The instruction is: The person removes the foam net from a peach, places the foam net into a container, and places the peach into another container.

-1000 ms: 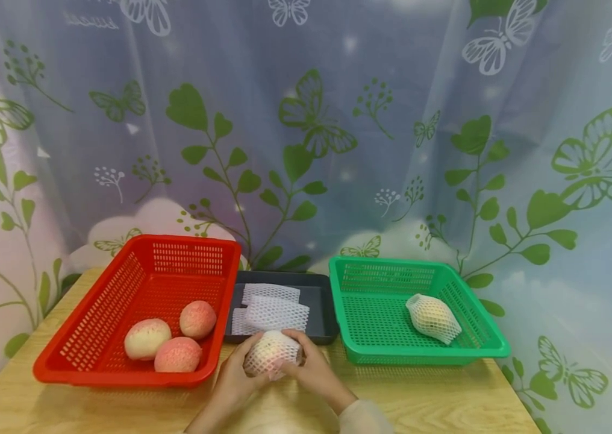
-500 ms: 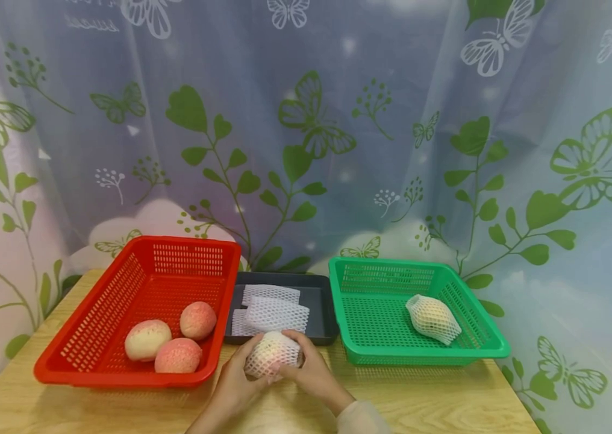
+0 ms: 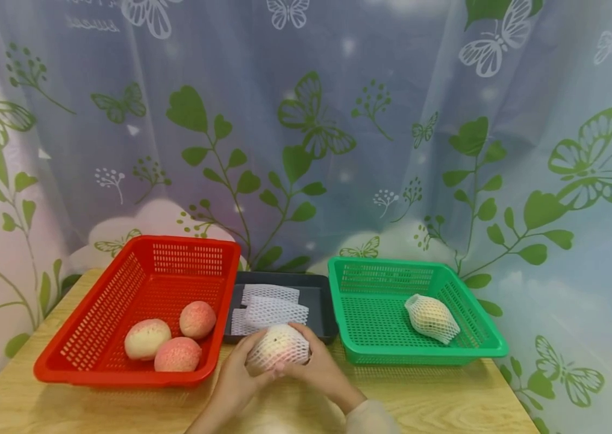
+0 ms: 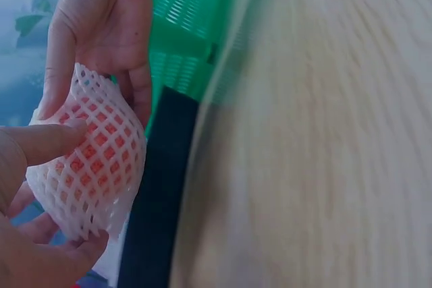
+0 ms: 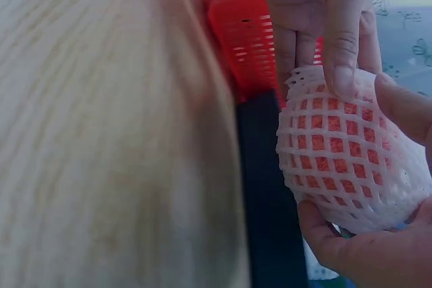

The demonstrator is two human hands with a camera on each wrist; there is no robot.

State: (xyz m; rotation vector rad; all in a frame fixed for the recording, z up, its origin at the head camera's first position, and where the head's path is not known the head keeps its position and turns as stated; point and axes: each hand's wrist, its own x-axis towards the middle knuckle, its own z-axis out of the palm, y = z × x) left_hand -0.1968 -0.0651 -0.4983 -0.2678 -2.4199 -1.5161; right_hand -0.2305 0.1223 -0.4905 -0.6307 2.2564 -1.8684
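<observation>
A peach (image 3: 280, 348) inside a white foam net sleeve is held between both hands, above the table in front of the dark tray. On its left side, my left hand (image 3: 237, 375) grips it with curled fingers and thumb. My right hand (image 3: 323, 371) grips the opposite side, its thumb lying across the near face. Through the mesh, reddish skin of the netted peach (image 4: 94, 160) shows in the left wrist view, and the right wrist view shows the netting (image 5: 344, 146) stretched over it. Both thumbs press on the net.
A red basket (image 3: 121, 378) at left holds three bare peaches. The dark tray (image 3: 319, 313) in the middle bears several flat white foam nets (image 3: 276, 313). At right, a green basket (image 3: 420, 351) contains one netted peach (image 3: 432, 318). A patterned curtain hangs behind.
Both hands have raised the netted peach slightly and shifted it a little to the right. The net now covers more of its near side. Baskets and tray stay put.
</observation>
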